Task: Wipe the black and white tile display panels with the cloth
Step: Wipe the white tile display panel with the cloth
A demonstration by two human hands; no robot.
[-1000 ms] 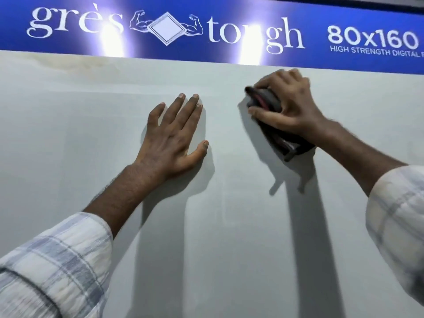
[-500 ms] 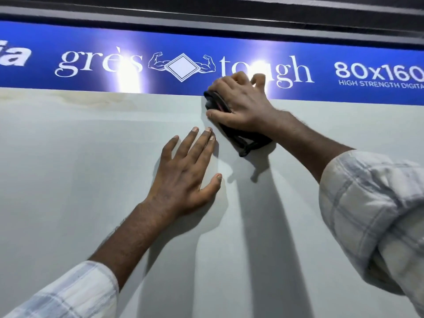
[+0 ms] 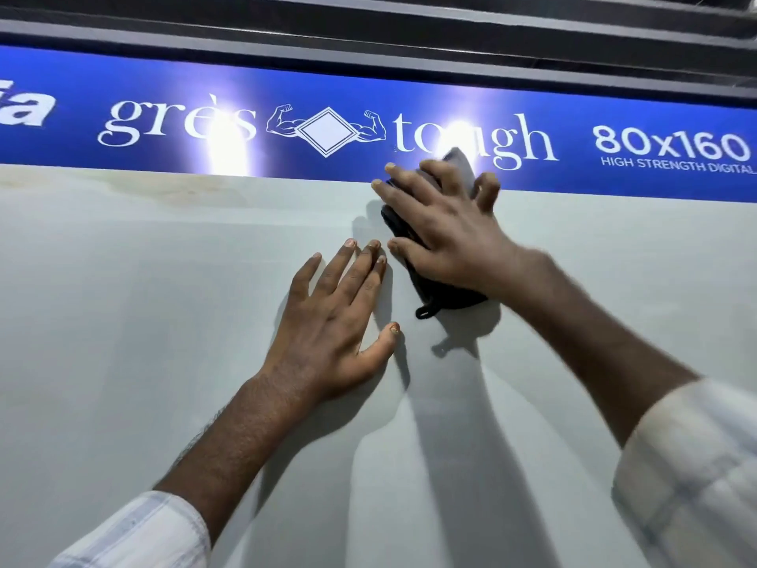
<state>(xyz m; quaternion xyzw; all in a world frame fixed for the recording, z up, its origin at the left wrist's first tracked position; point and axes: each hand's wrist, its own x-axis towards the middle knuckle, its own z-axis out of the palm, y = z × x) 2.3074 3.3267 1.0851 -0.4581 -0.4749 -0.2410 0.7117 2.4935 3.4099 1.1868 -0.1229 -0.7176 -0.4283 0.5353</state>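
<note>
A large white tile panel (image 3: 143,321) fills most of the head view. My right hand (image 3: 446,231) presses a dark cloth (image 3: 442,295) flat against the panel's top edge, fingers spread over it; part of the cloth sticks up over the blue strip between my fingers. My left hand (image 3: 332,317) rests flat on the panel just below and left of the cloth, fingers straight, its fingertips almost touching my right thumb. Most of the cloth is hidden under my right hand.
A blue sign strip (image 3: 164,120) with white lettering and two bright light reflections runs along the top of the panel. Above it are dark grey rails (image 3: 368,38). A faint beige stain (image 3: 172,194) marks the panel's upper left.
My right hand has slid the cloth from the right towards the left and up to the panel's top edge, its fingers now spread. The left hand has stayed flat on the panel.
</note>
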